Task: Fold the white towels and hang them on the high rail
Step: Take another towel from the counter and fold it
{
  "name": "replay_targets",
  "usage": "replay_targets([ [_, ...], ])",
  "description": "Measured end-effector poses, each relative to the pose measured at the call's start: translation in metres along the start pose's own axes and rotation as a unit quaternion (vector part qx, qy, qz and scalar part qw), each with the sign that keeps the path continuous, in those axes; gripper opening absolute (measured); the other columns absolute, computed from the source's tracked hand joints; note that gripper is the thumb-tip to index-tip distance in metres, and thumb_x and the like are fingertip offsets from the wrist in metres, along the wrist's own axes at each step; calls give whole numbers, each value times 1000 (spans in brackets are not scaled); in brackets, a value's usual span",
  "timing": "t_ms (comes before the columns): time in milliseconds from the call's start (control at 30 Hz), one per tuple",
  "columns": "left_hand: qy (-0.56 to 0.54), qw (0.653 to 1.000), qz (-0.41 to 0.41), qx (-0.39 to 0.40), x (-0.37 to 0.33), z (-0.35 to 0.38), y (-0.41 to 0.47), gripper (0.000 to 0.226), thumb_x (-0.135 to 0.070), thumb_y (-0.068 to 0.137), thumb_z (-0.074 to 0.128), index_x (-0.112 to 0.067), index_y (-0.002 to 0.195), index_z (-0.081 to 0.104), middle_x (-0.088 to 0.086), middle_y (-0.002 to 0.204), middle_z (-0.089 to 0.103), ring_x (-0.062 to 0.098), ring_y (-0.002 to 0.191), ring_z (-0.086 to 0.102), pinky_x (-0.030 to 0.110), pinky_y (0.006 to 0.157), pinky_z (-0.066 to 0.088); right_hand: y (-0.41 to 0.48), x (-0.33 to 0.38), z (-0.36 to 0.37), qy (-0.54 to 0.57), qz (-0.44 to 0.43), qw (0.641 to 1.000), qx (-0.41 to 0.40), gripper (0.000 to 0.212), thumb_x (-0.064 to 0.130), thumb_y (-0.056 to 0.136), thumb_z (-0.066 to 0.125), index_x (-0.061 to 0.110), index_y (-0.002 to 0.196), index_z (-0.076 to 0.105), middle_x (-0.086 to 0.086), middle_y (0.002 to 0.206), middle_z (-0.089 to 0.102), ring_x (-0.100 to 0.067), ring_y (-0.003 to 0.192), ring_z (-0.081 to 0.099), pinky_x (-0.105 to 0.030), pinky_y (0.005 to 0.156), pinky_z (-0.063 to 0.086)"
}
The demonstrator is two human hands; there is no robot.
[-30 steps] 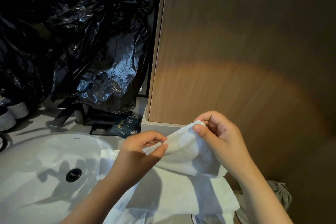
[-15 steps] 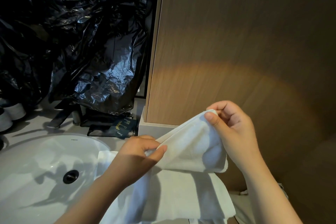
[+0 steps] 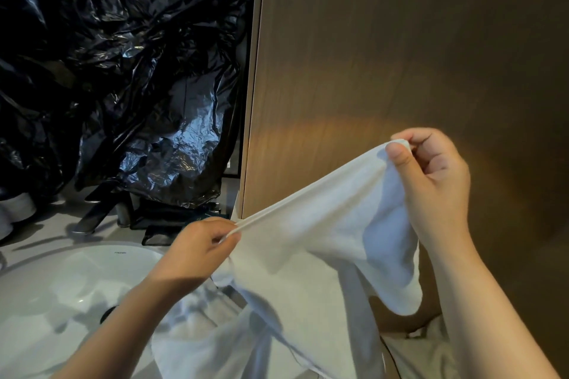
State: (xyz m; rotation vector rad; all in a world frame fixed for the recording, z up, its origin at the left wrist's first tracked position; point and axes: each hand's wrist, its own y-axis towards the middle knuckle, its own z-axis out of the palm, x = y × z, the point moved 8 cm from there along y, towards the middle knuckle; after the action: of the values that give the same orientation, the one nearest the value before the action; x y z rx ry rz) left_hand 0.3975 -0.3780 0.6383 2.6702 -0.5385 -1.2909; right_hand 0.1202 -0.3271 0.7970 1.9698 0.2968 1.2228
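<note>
The lower folds of the white towel [image 3: 323,224] hang blurred at the bottom of the view, draping over the right rim of the sink [image 3: 46,280] and the surface [image 3: 52,224] beside it. Both forearms rise from the lower edge. The towel is held in the air between the hands, its top hem pulled taut along its long axis, slanting from lower left up to upper right. The left hand [image 3: 197,252], knuckles up, pinches the lower end of the hem between thumb and curled fingers [image 3: 229,237]. The right hand [image 3: 437,181], held higher with its palm side turned to the camera, pinches the upper corner between thumb and forefinger, its other fingers curled in. Behind the sink stand a dark faucet [image 3: 95,209] and flat dark packets [image 3: 160,232]. Crumpled black plastic sheeting [image 3: 123,71] fills the left background; a wood panel [image 3: 400,40] fills the right.
</note>
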Motion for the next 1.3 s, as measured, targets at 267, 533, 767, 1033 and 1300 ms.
replay_targets([
  [267, -34, 997, -3, -62, 3, -32, 20, 18, -7, 91, 63, -17, 92, 77, -1, 80, 69, 7, 63, 57, 15, 58, 41, 24, 6, -7, -12, -12, 999, -32, 2, 32, 96, 60, 31, 95, 62, 26, 86, 62, -1, 88, 62, -6, 70, 47],
  [533, -260, 938, -227, 28, 79, 17, -14, 47, -43, 70, 76, -13, 103, 62, 8, 101, 70, 16, 86, 68, 37, 74, 59, 16, -4, 9, -16, 3, 1000, -2, 4, 29, 96, 60, 26, 97, 63, 23, 86, 63, -2, 87, 62, -8, 70, 48],
  [767, -458, 838, -294, -49, 106, 43, -38, 50, -38, 84, 72, -2, 113, 55, 19, 101, 71, 32, 91, 72, 44, 79, 58, 14, -10, 20, -18, 12, 999, 24, 8, 30, 96, 60, 24, 98, 64, 21, 87, 63, -4, 88, 62, -8, 70, 48],
  [1033, -548, 735, -385, -103, 128, 49, -39, 24, -13, 88, 66, 8, 99, 63, 20, 83, 73, 22, 69, 73, 27, 61, 61, 13, -14, 22, -26, 12, 999, 27, 4, 30, 96, 61, 27, 96, 64, 22, 87, 63, -2, 87, 61, -7, 69, 48],
  [1300, -432, 809, -350, -191, 135, -4, -25, 13, -3, 85, 69, 9, 89, 67, 7, 60, 71, 8, 53, 68, 12, 50, 52, 14, -21, 11, -41, 27, 999, 12, 8, 31, 95, 62, 25, 98, 64, 20, 88, 64, -4, 89, 62, -8, 70, 49],
])
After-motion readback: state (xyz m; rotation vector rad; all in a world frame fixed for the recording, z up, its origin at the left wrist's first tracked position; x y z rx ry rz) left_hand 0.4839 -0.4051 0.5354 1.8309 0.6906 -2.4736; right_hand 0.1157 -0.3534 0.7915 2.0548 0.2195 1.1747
